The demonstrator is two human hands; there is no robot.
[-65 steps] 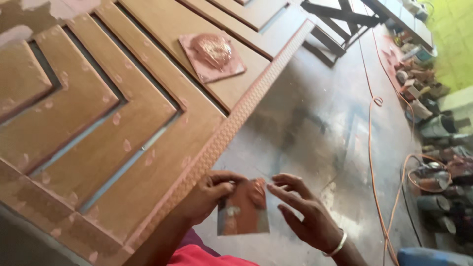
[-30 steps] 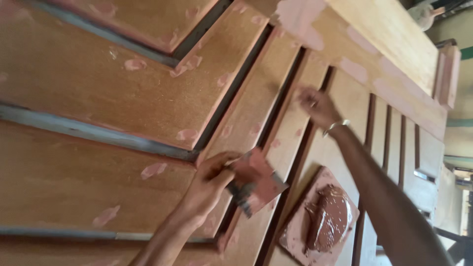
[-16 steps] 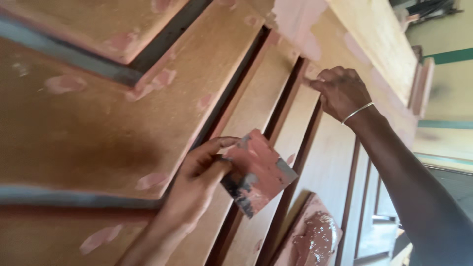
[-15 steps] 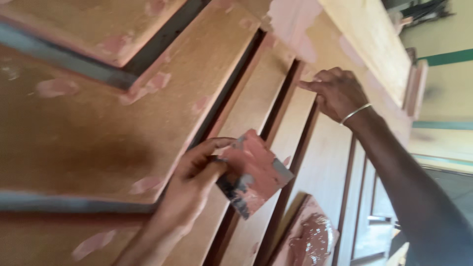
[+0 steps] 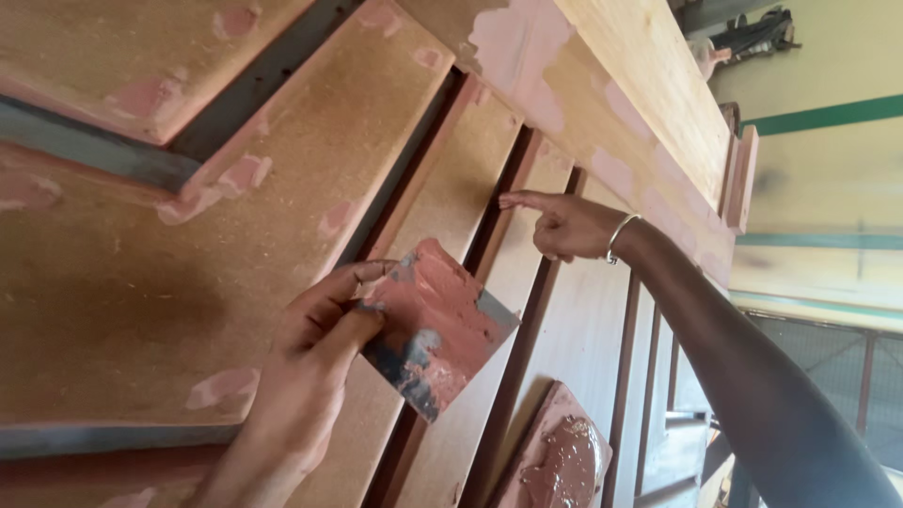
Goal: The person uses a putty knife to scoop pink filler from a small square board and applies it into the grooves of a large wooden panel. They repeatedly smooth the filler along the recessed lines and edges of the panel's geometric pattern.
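Scraper (image 5: 435, 327) above putty board (image 5: 557, 463).

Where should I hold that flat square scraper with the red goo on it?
Probably by the cleaner corner nearest the left hand, thumb on top, fingers beneath, as it is pinched now. The thin square scraper is flat, and reddish filler covers most of its face, so come from that edge.

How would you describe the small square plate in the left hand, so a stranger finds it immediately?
Start from the large wooden door panel with pink filler patches. Near its lower middle, the left hand pinches a flat square plate. Unlike the second plate lying below with a filler heap, this one is held up and smeared thinly.
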